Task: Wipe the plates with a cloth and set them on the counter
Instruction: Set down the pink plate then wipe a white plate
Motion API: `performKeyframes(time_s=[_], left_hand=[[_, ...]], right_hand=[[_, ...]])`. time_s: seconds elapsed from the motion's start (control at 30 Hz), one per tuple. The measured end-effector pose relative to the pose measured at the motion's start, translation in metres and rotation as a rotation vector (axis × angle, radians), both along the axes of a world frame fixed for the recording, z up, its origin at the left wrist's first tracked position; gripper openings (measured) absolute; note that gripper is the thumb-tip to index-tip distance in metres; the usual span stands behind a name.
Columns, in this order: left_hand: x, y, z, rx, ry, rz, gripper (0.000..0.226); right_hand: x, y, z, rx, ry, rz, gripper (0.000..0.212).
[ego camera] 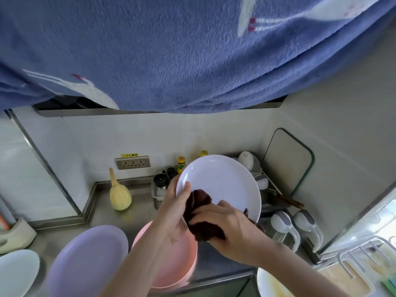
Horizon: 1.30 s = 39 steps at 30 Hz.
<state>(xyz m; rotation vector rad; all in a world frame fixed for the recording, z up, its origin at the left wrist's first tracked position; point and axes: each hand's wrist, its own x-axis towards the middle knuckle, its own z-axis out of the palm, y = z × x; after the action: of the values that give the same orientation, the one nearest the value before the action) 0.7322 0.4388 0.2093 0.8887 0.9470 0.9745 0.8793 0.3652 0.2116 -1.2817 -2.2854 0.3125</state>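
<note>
A white plate [222, 185] is held tilted above the steel desk [137, 213], the left hand [173, 213] gripping its left rim with fingers closed on it. The right hand [231, 230] presses a bunched dark maroon cloth [201, 219] against the plate's lower face. Below the plate, a pink plate [177, 266] and a lilac plate [90, 260] rest on the desk.

- You can read "小心触电" on the yellow sticker [129, 155] above the wall socket [132, 162].
- The label on the yellow-capped bottle [181, 164] is too blurred for you to read.
</note>
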Motion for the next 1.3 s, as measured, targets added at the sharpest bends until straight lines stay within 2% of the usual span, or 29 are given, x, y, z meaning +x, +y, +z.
performKeyframes(time_s=[0.1, 0.17, 0.3, 0.43, 0.6, 0.77, 0.87, 0.93, 1.0, 1.1, 1.2, 1.3], left_hand=[[-0.01, 0.008, 0.002, 0.057, 0.088, 0.015, 0.025], [-0.013, 0.01, 0.005, 0.056, 0.078, 0.006, 0.026], [-0.011, 0.01, 0.007, 0.022, 0.02, -0.013, 0.026], [0.0, 0.008, 0.004, 0.035, 0.014, 0.016, 0.027], [0.008, 0.006, -0.001, 0.051, 0.01, 0.082, 0.028], [0.004, 0.013, -0.005, 0.038, 0.033, 0.193, 0.035], [0.007, 0.011, -0.012, 0.008, 0.057, 0.204, 0.033], [0.012, 0.007, -0.015, -0.008, 0.052, 0.189, 0.034], [0.019, 0.002, -0.015, -0.059, -0.053, 0.149, 0.03], [0.027, -0.004, -0.013, -0.081, -0.096, 0.103, 0.024], [0.029, -0.002, -0.018, 0.009, 0.006, 0.109, 0.016], [0.029, 0.001, -0.031, -0.009, 0.023, 0.055, 0.026]], right_hand=[[0.03, -0.01, -0.003, -0.019, -0.174, -0.012, 0.046], [0.053, -0.006, -0.007, 0.019, -0.27, -0.061, 0.042], [0.088, 0.016, 0.006, 0.227, -0.416, -0.22, 0.039], [0.083, 0.03, 0.016, 0.339, -0.371, -0.372, 0.045], [0.07, 0.026, -0.014, 0.294, -0.302, -0.516, 0.052], [0.048, -0.007, -0.053, 0.1, -0.13, -0.434, 0.052], [0.026, -0.019, -0.051, -0.028, 0.047, -0.306, 0.051], [0.01, -0.019, -0.041, 0.001, 0.096, -0.255, 0.045], [-0.001, -0.011, -0.035, 0.073, 0.058, -0.205, 0.039], [0.0, 0.003, -0.041, 0.15, -0.101, -0.187, 0.036], [0.015, 0.009, -0.048, 0.186, -0.2, -0.294, 0.044], [0.036, 0.014, -0.052, 0.159, -0.232, -0.471, 0.049]])
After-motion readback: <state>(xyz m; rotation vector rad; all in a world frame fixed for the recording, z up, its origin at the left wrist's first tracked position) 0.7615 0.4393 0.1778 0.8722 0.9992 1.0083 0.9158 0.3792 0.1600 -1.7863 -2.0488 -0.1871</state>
